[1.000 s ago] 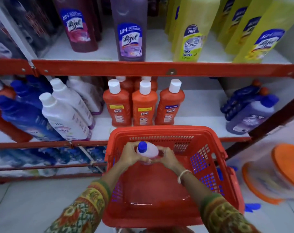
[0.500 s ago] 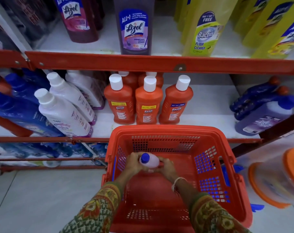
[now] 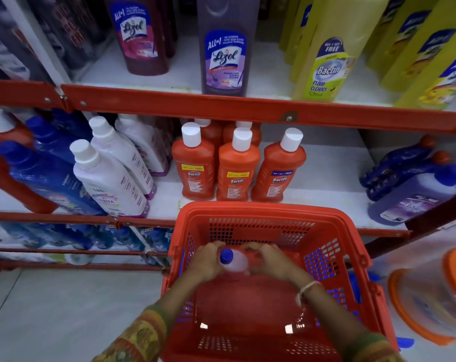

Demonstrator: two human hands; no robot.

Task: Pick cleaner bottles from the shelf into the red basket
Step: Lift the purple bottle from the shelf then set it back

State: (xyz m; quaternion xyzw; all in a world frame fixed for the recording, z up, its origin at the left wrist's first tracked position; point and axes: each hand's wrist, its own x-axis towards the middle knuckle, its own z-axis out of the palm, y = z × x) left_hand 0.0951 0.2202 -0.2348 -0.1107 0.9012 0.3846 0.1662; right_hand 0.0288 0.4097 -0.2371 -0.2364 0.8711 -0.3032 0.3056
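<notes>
A pale cleaner bottle with a blue cap [image 3: 234, 260] stands upright inside the red basket [image 3: 263, 209], low near its floor. My left hand [image 3: 206, 259] grips its left side. My right hand [image 3: 267, 258] closes around its right side. Both forearms reach down into the basket. Orange Bactin bottles [image 3: 236, 171] with white caps stand on the middle shelf just behind the basket.
White bottles [image 3: 109, 184] and blue bottles [image 3: 46, 178] lean at the left of the middle shelf, purple bottles [image 3: 414, 197] lie at its right. Tall Lizol [image 3: 225, 48] and yellow Bactin bottles [image 3: 328, 53] fill the upper shelf. An orange-lidded tub [image 3: 430, 301] sits right of the basket.
Both hands have carried the blue-capped bottle lower into the basket. The view has shifted so the basket appears nearer and larger.
</notes>
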